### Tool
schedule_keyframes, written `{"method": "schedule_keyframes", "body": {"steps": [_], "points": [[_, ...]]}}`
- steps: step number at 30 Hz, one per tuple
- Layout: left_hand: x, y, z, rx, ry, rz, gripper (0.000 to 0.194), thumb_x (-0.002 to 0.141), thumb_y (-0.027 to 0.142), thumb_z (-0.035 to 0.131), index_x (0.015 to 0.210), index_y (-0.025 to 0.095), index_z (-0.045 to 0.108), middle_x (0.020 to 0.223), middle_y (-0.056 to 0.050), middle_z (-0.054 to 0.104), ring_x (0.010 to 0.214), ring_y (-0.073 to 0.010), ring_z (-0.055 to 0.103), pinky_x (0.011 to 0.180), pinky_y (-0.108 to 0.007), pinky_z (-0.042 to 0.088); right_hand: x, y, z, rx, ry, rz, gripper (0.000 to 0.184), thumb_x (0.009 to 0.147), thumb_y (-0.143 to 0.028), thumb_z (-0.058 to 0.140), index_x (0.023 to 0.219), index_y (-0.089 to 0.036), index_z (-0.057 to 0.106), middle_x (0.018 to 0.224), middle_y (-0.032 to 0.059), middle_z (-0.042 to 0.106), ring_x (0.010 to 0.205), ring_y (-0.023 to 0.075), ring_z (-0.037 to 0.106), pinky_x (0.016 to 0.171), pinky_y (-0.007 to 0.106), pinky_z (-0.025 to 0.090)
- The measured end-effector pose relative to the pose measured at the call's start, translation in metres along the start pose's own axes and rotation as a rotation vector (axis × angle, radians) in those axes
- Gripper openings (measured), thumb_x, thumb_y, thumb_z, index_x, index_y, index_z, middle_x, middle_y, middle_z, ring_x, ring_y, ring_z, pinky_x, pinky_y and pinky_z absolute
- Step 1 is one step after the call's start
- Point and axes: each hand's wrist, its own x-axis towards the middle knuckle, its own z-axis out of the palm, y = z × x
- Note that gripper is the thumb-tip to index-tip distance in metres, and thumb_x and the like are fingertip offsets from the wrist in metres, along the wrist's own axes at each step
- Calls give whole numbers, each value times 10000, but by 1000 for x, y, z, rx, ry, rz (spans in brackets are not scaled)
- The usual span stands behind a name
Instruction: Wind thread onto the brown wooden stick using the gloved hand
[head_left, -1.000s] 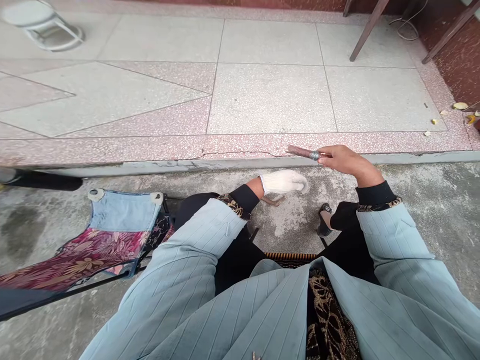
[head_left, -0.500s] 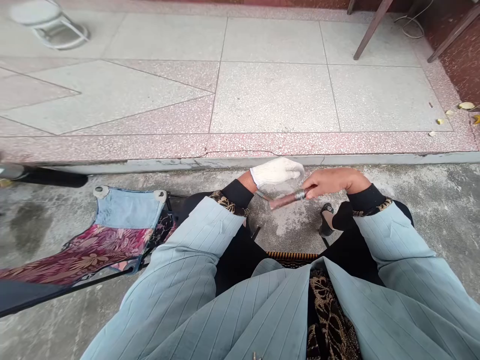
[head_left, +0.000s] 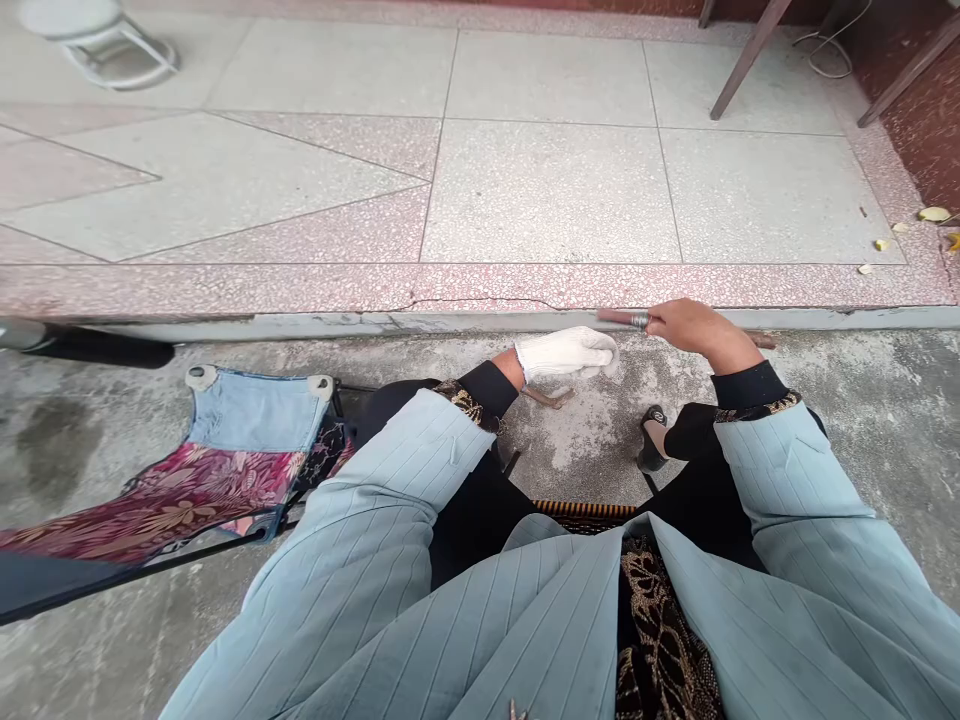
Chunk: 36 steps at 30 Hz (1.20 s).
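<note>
My right hand (head_left: 694,325) is bare and closed around a reddish-brown rod (head_left: 619,317) with a metal band. It holds the rod level, just over the edge of the tiled step. The rod's other end pokes out behind my wrist. My left hand (head_left: 566,352) wears a white glove and hangs curled over the concrete ground, a little left of and below the rod. A thin brown stick (head_left: 547,397) juts out beneath the glove and seems to be held in it. Pale blue striped sleeves cover both arms.
A folding chair with floral and denim cloth (head_left: 187,480) lies at my left. My black shoe (head_left: 651,440) rests on the concrete. The terrazzo step (head_left: 375,322) runs across ahead. A white stool (head_left: 97,35) stands far left, wooden legs (head_left: 742,60) far right, yellow leaves (head_left: 930,213) beyond.
Half a second ago my right hand had the rod down against the gloved hand. It has since swung back up and right to the step edge, and the glove has dropped slightly.
</note>
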Motion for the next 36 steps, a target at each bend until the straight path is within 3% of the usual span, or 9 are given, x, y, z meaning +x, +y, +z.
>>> {"method": "schedule_keyframes", "body": {"steps": [3,6,11,15,22,26,30,34,36], "points": [[-2,-2,-4,-134,26,-17,309,869,422,618,809,119,634,672,-6,572,520,-64,437,511,-202,345,-6,3,-2,127,-331,-224,167,763,-372,717,757,-206,726,708,37,651,652,189,537,614,312,365],[-2,-4,-6,-282,96,-1,278,815,388,696,835,113,656,726,-34,630,568,-83,526,555,-215,413,-17,6,-11,301,-439,-365,299,740,-487,747,875,-220,733,721,-14,627,657,152,537,615,278,392],[-2,2,-5,-495,172,82,369,832,471,685,880,106,660,815,-110,696,736,-175,668,738,-316,532,-21,0,-18,811,37,-440,364,894,-517,604,795,-167,598,651,-31,491,586,94,412,570,243,330],[-2,6,-5,-588,169,107,352,844,459,674,864,110,636,767,-98,681,698,-177,671,702,-309,542,-10,-5,-10,899,312,-345,347,904,-494,597,757,-188,528,680,-16,487,581,101,402,567,248,334],[-2,15,-1,-329,160,14,374,957,448,511,960,106,663,569,4,552,415,-46,372,440,-186,314,1,4,-11,205,547,101,267,944,-342,491,1019,-155,666,896,126,667,802,234,564,692,316,374],[-5,28,0,-73,171,37,310,906,399,580,925,106,680,703,-20,603,546,-59,455,541,-191,365,3,5,-7,-92,195,246,281,904,-317,542,1025,-141,726,964,192,693,842,290,605,714,373,399],[-9,35,-11,172,287,-25,277,894,348,528,911,117,679,656,9,567,540,-72,451,553,-205,355,-5,-2,1,73,-272,-45,145,775,-347,719,750,-208,751,704,90,659,686,255,589,642,380,415],[-7,26,-24,393,469,-106,246,873,290,480,834,130,663,636,8,560,575,-99,487,573,-222,358,-22,-3,-9,289,-337,-261,263,768,-473,726,866,-230,746,735,18,649,680,179,570,639,311,435],[-4,17,-24,375,493,-158,251,871,312,481,833,131,650,637,2,565,566,-109,487,562,-230,361,-27,1,-17,511,-198,-338,322,822,-507,665,912,-201,708,755,16,627,641,138,523,618,281,420]]}}
